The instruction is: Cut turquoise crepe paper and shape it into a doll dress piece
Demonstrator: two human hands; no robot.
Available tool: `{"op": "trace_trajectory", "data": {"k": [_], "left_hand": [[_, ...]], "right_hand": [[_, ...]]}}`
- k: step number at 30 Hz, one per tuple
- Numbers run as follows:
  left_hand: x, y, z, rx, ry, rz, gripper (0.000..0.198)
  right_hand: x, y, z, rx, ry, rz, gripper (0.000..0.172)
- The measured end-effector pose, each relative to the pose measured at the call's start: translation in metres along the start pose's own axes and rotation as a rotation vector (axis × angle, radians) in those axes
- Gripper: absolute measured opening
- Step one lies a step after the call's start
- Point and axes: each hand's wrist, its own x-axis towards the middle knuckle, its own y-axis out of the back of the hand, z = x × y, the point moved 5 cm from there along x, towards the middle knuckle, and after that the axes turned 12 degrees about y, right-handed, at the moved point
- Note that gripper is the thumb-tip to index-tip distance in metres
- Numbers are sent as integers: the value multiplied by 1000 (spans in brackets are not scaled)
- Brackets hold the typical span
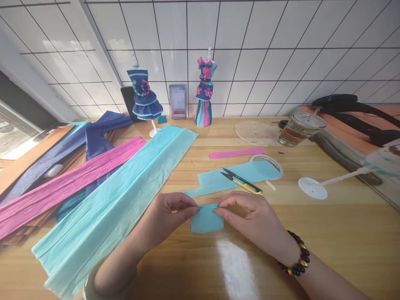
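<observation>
A small piece of light blue crepe paper [207, 221] hangs between my two hands, its top edge folded over. My left hand [175, 211] pinches the upper left corner between thumb and fingers. At the upper right corner, my right hand [246, 216] pinches in the same way. Just beyond them lies a larger light blue crepe strip [212, 179], with yellow and dark green thread snips [242, 181] resting on it. A roll of white tape [279, 163] sits at that strip's right end, and a narrow pink strip [236, 153] lies behind.
Long light blue [125, 196], pink [71, 183] and dark blue crepe sheets [96, 137] cover the left. Two small dressed mannequins [144, 96] and a phone [177, 102] stand by the tiled wall. To the right are a lidded cup [300, 129] and a white stand [312, 188].
</observation>
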Motion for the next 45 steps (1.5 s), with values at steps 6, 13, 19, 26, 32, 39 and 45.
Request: {"op": "trace_trajectory", "data": {"k": [6, 13, 19, 26, 32, 39, 45], "left_hand": [[-1, 0, 1, 41, -13, 22, 18], [-2, 0, 2, 36, -16, 18, 20], [-2, 0, 4, 64, -32, 8, 19], [-1, -1, 4, 93, -54, 7, 19], [-2, -2, 6, 105, -48, 9, 20], [-2, -6, 7, 104, -58, -4, 17], [-2, -8, 5, 123, -49, -13, 17]], "right_hand": [[-1, 2, 2, -43, -31, 18, 5], [-3, -1, 0, -78, 44, 0, 31], [-1, -3, -5, -74, 127, -29, 18], [-1, -5, -9, -94, 162, -53, 12], [0, -7, -12, -86, 231, -64, 15], [-1, -10, -8, -43, 252, -20, 8], [-2, -14, -10, -31, 279, -53, 13]]}}
